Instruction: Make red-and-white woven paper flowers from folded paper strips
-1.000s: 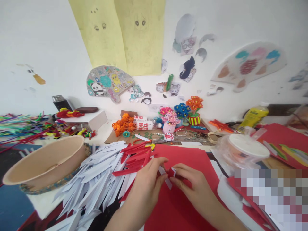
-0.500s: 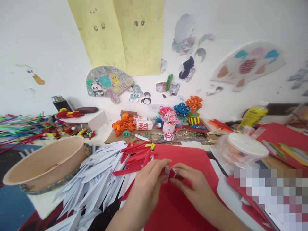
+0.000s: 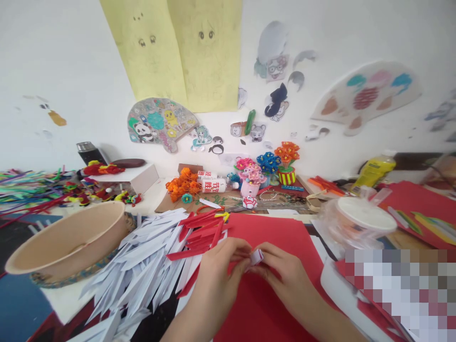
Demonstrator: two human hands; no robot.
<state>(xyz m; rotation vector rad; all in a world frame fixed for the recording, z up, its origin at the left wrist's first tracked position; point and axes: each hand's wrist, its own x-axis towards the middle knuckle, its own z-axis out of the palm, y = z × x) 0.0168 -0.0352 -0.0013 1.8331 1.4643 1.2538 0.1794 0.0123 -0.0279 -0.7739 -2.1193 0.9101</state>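
A small folded paper piece (image 3: 256, 257), white with a red edge, sits between the fingertips of both hands. My left hand (image 3: 224, 266) pinches it from the left, its fingers curled and partly hiding it. From the other side my right hand (image 3: 281, 268) grips it between thumb and fingers. Below them lies a large red paper sheet (image 3: 270, 228). Left of my left hand, red folded strips (image 3: 203, 232) rest beside a heap of white folded paper strips (image 3: 142, 261).
A beige bowl (image 3: 71, 242) stands at the left. Beaded flower pots (image 3: 287, 176) and a white bottle (image 3: 213, 185) are at the back. On the right are a lidded cup (image 3: 366, 213) in plastic and a yellow bottle (image 3: 374, 171).
Both hands have drawn closer together around the paper piece. It has turned, showing mostly white now where its red inside showed before.
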